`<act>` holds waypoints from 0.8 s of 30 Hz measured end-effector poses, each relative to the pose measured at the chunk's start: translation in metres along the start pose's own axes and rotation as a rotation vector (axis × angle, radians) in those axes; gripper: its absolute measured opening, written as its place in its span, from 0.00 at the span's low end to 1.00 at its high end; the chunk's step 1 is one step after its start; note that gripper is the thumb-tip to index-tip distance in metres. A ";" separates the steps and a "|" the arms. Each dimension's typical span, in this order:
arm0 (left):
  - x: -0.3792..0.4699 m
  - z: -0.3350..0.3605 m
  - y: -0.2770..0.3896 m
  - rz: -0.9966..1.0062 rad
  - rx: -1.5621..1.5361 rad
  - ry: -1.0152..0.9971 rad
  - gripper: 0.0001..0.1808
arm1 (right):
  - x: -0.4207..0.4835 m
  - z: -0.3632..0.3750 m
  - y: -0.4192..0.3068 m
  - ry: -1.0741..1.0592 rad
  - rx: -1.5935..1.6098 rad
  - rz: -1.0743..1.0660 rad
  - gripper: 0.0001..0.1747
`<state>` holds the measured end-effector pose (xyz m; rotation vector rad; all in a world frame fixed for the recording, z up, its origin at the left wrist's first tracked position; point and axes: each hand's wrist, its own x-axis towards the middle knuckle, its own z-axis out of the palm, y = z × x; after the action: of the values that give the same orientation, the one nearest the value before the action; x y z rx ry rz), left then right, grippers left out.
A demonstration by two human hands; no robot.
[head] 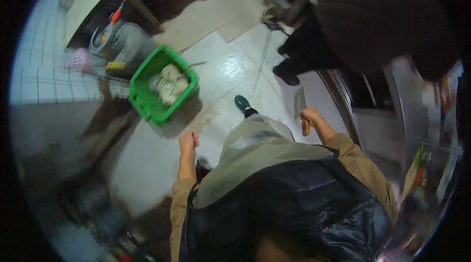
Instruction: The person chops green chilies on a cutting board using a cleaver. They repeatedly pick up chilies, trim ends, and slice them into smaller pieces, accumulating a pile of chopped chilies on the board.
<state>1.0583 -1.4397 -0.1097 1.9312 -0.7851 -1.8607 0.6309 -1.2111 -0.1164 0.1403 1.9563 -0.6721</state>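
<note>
My right hand (pixel 312 115) grips the wooden handle (pixel 305 128) of a broad-bladed cleaver. Its metal blade (pixel 300 100) points forward, away from my body, and hangs over the floor at my right side. My left hand (pixel 188 139) hangs at my left with its fingers curled in, and nothing shows in it. Ahead of that hand, apart from it, stands a green plastic bin (pixel 140 96). Inside the bin lies a pale, lumpy mass (pixel 172 85) with green bits on it; I cannot tell what it is.
A co-worker in dark clothes (pixel 379 15) bends close at the front right. Metal-edged counters (pixel 342 92) run along my right. Flat tan sheets (pixel 239 26) lie on the wet-looking tiled floor (pixel 228 66). A grey container (pixel 134 37) and a pink object (pixel 81 58) stand behind the bin.
</note>
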 end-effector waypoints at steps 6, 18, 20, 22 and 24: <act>0.010 -0.025 -0.056 -0.228 0.433 -0.194 0.07 | -0.047 -0.083 0.251 -0.020 -0.445 -0.097 0.05; 0.092 0.042 -0.100 0.769 1.292 -0.617 0.14 | -0.231 -0.001 0.534 0.370 -0.347 -0.545 0.11; 0.070 0.086 -0.101 1.036 1.317 -0.811 0.15 | -0.239 0.023 0.583 0.487 -0.041 -0.502 0.14; 0.035 0.140 -0.108 1.506 1.344 -1.169 0.14 | -0.240 0.036 0.630 0.586 0.266 -0.458 0.17; -0.011 0.205 -0.122 1.708 2.123 -1.221 0.10 | -0.225 0.041 0.669 0.658 0.127 -0.404 0.13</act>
<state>0.8744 -1.3111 -0.1901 0.6949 2.6311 0.0945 1.0237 -0.6292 -0.2004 0.0429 2.6065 -1.1179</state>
